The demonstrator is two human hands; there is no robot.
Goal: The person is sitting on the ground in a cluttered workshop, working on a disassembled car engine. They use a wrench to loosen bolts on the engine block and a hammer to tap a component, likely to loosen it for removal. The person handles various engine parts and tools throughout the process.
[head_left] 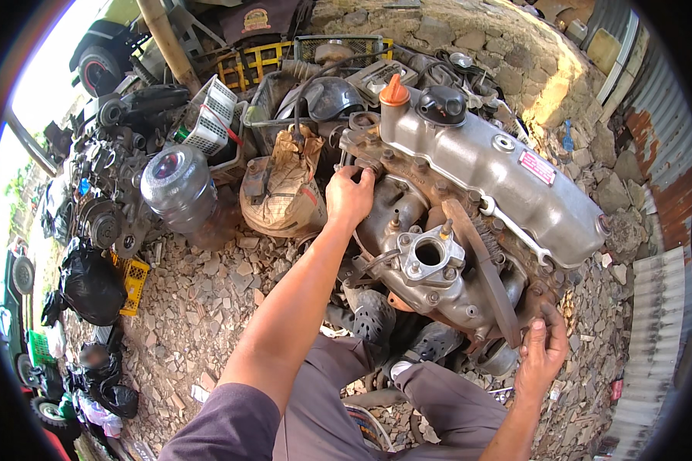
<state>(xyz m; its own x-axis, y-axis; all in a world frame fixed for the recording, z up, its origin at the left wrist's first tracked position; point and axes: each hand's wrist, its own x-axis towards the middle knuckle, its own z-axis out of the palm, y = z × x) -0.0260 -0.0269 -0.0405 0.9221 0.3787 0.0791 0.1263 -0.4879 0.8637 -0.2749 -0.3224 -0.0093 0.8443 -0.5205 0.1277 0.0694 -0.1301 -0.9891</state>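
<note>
Diagonally, upper-left to lower-right, the engine [469, 164]

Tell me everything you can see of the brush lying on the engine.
The brush is long, narrow and slightly curved, with a brown, wooden-looking handle and dark, wiry bristles along its upper right side. It lies slantwise across the engine, its lower end near the right hand. No hand grips it.

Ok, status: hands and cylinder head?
Left hand at upper left end of cylinder head. Right hand by lower right end of manifold. Wire brush lying across manifold, open-end wrench along valve cover.
</note>
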